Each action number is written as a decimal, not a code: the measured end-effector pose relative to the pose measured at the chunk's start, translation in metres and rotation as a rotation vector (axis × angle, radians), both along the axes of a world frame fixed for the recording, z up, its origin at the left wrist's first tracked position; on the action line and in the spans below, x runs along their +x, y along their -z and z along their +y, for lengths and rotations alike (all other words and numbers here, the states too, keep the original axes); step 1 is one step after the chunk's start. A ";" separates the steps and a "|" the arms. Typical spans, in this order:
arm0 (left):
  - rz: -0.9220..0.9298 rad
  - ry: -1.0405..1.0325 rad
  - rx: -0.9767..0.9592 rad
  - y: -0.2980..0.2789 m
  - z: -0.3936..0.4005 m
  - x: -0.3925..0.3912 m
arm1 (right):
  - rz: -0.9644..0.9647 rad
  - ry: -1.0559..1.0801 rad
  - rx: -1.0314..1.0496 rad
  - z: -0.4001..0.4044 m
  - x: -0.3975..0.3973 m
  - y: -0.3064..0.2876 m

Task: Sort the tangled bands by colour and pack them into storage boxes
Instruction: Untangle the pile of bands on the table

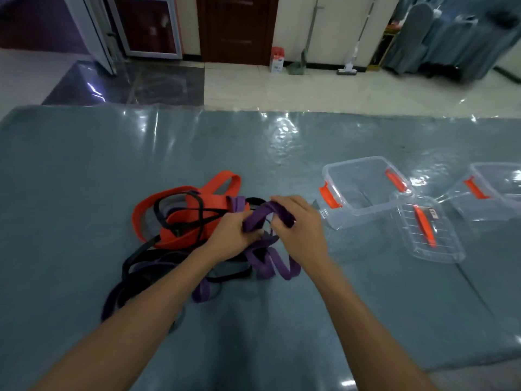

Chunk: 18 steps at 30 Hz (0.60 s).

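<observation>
Between my two hands, a flat purple band (265,214) arches up from the tangled orange, black and purple heap (186,221); left fingers (248,235) and right fingers (284,218) both pinch it, left of a clear box (363,190).

Purple band (263,214) looped between both hands; orange (197,204) & black bands (169,218) tangled just left; clear boxes (363,187) right, open.

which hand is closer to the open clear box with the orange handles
Right. The right hand grips the purple band just left of the clear box; the left hand grips the same band farther left, by the tangle.
</observation>
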<state>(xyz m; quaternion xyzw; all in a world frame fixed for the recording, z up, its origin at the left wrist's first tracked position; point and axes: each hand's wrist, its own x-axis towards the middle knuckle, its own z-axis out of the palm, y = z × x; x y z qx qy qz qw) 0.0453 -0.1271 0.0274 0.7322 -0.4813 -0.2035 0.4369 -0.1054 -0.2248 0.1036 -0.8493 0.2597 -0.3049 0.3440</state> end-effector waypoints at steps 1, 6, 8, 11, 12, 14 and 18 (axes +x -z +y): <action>0.028 0.004 -0.001 0.006 -0.001 -0.002 | -0.034 0.026 0.009 0.000 -0.002 -0.005; 0.009 0.031 0.097 0.026 -0.004 0.009 | -0.150 0.187 0.034 -0.015 -0.021 -0.014; -0.009 0.010 0.121 0.023 -0.008 0.023 | -0.152 0.246 0.088 -0.020 -0.030 -0.010; -0.084 0.049 0.103 0.005 -0.014 0.041 | -0.133 0.311 0.145 -0.028 -0.042 0.004; -0.096 0.054 0.101 -0.003 -0.015 0.046 | -0.107 0.313 0.149 -0.031 -0.044 0.009; -0.101 0.036 0.102 -0.016 -0.017 0.057 | -0.023 0.279 0.152 -0.036 -0.046 0.019; -0.182 0.067 0.066 -0.049 -0.018 0.075 | 0.113 0.141 0.179 -0.030 -0.036 0.026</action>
